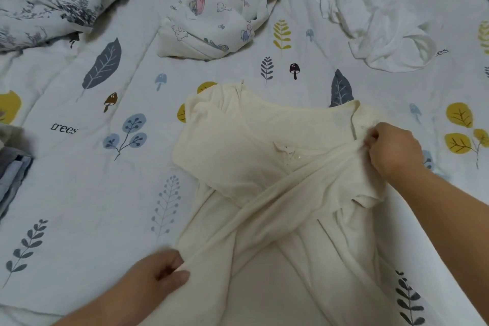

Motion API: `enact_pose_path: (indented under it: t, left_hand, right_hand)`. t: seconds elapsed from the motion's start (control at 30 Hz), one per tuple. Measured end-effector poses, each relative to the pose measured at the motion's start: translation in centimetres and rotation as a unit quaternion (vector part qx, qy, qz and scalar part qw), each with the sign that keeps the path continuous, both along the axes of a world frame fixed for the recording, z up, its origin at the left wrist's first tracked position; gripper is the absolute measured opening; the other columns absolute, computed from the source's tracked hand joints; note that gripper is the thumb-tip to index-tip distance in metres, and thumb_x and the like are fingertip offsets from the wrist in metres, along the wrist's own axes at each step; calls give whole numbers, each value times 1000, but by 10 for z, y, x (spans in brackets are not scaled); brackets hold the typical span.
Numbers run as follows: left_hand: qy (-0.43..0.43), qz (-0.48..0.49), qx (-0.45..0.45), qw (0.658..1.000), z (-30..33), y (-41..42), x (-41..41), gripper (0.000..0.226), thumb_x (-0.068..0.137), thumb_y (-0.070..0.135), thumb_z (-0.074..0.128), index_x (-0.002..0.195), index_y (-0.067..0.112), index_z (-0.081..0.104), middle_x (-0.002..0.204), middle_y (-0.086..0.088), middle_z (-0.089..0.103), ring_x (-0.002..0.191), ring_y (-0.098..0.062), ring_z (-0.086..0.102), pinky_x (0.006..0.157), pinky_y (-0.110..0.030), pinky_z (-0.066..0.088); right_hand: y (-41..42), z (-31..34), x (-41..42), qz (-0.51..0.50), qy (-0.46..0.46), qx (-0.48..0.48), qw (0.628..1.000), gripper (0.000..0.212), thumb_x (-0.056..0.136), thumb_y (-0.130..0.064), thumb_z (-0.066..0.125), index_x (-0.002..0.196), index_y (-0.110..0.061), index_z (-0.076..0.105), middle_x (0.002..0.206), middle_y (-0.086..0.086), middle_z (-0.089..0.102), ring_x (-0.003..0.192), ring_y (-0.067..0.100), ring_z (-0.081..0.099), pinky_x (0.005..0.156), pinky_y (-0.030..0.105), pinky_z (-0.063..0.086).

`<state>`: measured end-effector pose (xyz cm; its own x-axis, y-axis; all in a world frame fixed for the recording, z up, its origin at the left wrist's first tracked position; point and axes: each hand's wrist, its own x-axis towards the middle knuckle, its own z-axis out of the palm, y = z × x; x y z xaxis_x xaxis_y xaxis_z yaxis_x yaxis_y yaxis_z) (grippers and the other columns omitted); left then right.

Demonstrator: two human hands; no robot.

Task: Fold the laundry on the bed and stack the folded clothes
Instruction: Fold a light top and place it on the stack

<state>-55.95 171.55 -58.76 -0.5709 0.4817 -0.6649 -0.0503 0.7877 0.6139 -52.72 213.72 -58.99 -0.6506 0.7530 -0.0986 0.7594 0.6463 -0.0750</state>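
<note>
Both hands on the cream shirt [264, 167] on the bed [79, 180]: left hand [161, 272] pinches its side edge, right hand [391, 148] grips the shoulder.

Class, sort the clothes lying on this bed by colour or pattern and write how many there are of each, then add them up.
Cream garment, held by the left hand and right hand: 1
Plain white garment: 1
Cartoon-print garment: 1
Grey-blue folded pile at the left edge, pieces not countable: 1
Total: 4
</note>
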Motion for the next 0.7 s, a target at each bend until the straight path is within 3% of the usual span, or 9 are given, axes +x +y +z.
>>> enact_pose_path:
  t: [0.13,0.27,0.33,0.4,0.47,0.53,0.63,0.7]
  left_hand:
    - [-1,-36,-24,999,-5,-1,-1,40,85,24,67,50,31,50,60,11,52,57,2,47,62,-11,34]
    - [60,-41,-75,995,-11,4,-4,46,88,27,63,49,29,38,56,1,47,55,2,46,62,-12,36]
    - [99,-56,-104,988,-10,7,-4,37,90,31,59,56,30,42,63,2,49,60,2,48,60,-13,36]
    - [127,-74,-116,982,-9,9,-1,29,90,35,56,64,35,44,71,8,54,68,2,51,62,-11,37]
    - [138,-77,-116,981,-7,10,2,25,91,36,54,68,37,43,74,11,54,71,1,51,62,-10,36]
    - [135,-81,-117,981,-7,10,4,21,92,35,53,73,34,45,75,10,54,72,2,51,63,-10,37]
    - [146,-97,-123,977,-3,10,2,19,93,33,52,77,25,44,75,6,51,71,1,50,64,-11,36]
    - [164,-132,-145,967,2,11,1,23,94,33,48,74,28,38,75,7,48,72,0,48,65,-12,36]
  right_hand:
    - [9,1,2,-74,45,8,996,23,98,-17,41,106,2,50,104,30,58,96,45,55,74,41,38]
    - [16,16,-2,-140,153,-72,976,28,95,-11,43,122,-4,41,114,26,56,105,42,52,79,40,36]
    - [-3,26,0,-78,150,-62,984,25,91,-9,47,115,-4,45,108,25,56,99,40,54,76,39,37]
    - [-37,30,13,72,101,-54,991,18,81,-8,57,98,-6,53,94,16,54,87,36,53,68,36,35]
    - [-77,25,36,233,19,-32,972,35,62,-5,71,94,-12,58,86,5,47,80,31,50,63,34,35]
    - [-99,15,61,324,-11,8,946,43,49,-2,79,88,-13,65,81,7,53,71,29,54,60,38,40]
    - [-101,12,76,331,-21,47,942,34,48,-3,86,77,-12,70,73,7,58,67,30,59,67,39,37]
    - [-96,18,76,307,-55,27,950,29,51,-7,84,75,-15,70,75,5,58,74,30,60,73,42,39]
